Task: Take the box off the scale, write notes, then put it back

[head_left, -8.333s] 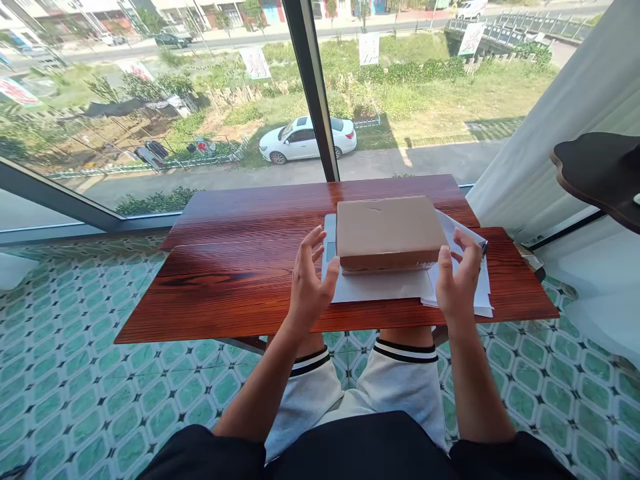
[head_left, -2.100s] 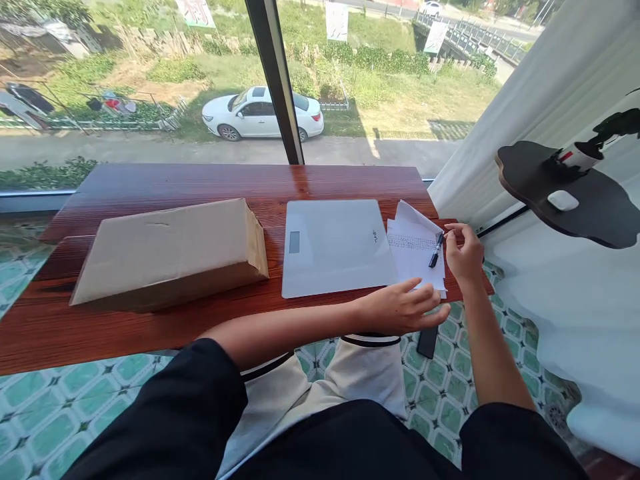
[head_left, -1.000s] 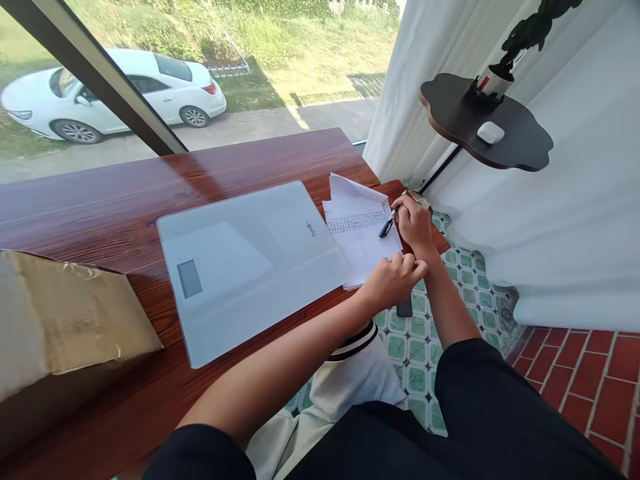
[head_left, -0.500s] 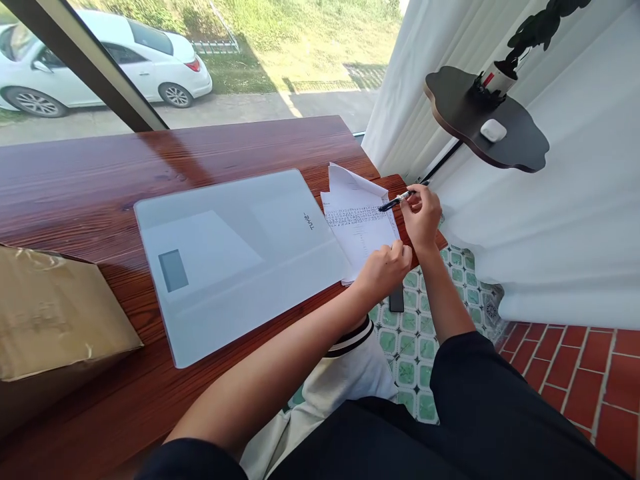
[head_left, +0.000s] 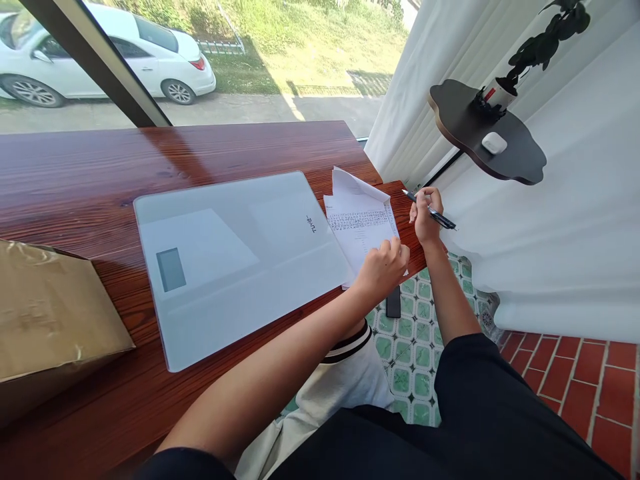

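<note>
My right hand [head_left: 428,215], beyond the table's right corner, grips a dark pen [head_left: 443,220] between its fingers. One slim end of the pen points up and left, and the thicker end sticks out to the right. My left hand [head_left: 384,265] lies curled on the lower right part of a printed sheet of paper [head_left: 356,233], its fingertips hidden. Rows of small dark characters cover the sheet's middle, and a further folded sheet [head_left: 353,188] shows at its top. The sheet's left edge meets a closed pale grey laptop [head_left: 240,267].
A cardboard box [head_left: 55,307] stands at the left of the brown wooden table [head_left: 260,147]. A black phone [head_left: 393,303] shows below the table edge. At the right, a small dark side table [head_left: 460,110] holds a potted plant [head_left: 500,93] and a white case [head_left: 494,143].
My right hand has drawn back right and down, away from the sheet, and the pen has turned in its fingers. My left hand stays on the paper, nearly unmoved.
</note>
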Demonstrator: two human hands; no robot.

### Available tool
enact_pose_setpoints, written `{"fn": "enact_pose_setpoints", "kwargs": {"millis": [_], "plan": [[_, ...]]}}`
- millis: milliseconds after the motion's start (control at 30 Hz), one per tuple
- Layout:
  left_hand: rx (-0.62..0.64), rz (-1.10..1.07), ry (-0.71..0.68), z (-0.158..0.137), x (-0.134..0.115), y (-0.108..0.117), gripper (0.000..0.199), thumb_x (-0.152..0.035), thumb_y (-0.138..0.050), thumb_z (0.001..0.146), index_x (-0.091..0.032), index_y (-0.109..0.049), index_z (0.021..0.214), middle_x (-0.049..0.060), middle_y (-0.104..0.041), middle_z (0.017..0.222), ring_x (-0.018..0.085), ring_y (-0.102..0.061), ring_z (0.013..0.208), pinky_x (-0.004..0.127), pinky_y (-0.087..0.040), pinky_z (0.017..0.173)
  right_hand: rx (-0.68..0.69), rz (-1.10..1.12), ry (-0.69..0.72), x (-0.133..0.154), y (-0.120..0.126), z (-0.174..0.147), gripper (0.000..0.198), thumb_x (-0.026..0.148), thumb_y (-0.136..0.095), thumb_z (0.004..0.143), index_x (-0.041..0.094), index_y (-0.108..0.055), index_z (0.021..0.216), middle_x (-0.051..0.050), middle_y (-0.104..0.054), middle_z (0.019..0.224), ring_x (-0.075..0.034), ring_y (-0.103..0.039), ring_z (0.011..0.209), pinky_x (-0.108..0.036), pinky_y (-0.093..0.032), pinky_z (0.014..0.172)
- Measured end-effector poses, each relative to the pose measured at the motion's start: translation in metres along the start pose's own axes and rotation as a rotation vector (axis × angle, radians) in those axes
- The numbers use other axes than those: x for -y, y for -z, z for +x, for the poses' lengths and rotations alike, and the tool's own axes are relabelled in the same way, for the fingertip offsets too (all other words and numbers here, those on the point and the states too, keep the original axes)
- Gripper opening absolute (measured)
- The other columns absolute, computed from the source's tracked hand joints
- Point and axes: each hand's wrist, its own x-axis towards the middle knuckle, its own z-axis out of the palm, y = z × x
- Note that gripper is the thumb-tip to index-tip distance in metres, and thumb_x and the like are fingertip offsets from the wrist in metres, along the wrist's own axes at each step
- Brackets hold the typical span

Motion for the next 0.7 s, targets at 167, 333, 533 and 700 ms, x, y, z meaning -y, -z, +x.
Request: {"fn": "enact_pose_setpoints", "kwargs": {"millis": [167,333,533,700], "plan": [[-0.007,0.047,0.040,0.002,0.002,-0.009,0.034,-0.015,-0.035,0.097,-0.010,-0.055,0.123,0.024,-0.053,0.145,0.026,-0.061,0.103,0.032,-0.047,0.066,0.153,0.085,-0.114,-0.002,0.000,-0.005,0.037,0.059,-0.056,0.095,0.023,-0.060,0.098,0.002,-0.056,0.064,-0.014,-0.056,0.054,-0.026,-0.046,0.047],[-0.002,0.056,0.051,0.002,0.003,-0.012,0.042,-0.019,-0.034,0.097,-0.010,-0.049,0.135,0.027,-0.045,0.153,0.027,-0.061,0.104,0.033,-0.048,0.068,0.187,-0.046,-0.057,-0.001,0.000,-0.006,0.051,0.063,-0.067,0.090,0.022,-0.046,0.068,0.004,-0.045,0.050,-0.010,-0.042,0.042,-0.027,-0.037,0.043],[0.006,0.017,0.048,0.003,0.003,-0.012,0.050,-0.034,-0.044,0.097,-0.011,-0.043,0.141,0.030,-0.043,0.154,0.029,-0.060,0.106,0.035,-0.049,0.072,0.363,0.021,-0.161,0.006,-0.001,-0.008,0.049,0.068,-0.061,0.090,0.022,-0.056,0.074,0.002,-0.056,0.053,-0.013,-0.050,0.041,-0.028,-0.040,0.040],[-0.002,0.013,0.054,0.004,0.003,-0.014,0.045,-0.024,-0.039,0.096,-0.012,-0.044,0.139,0.028,-0.045,0.153,0.029,-0.060,0.107,0.035,-0.048,0.071,0.395,-0.082,-0.171,0.006,-0.002,-0.009,0.050,0.060,-0.071,0.087,0.022,-0.045,0.068,0.004,-0.052,0.050,-0.012,-0.046,0.041,-0.027,-0.038,0.042]]}}
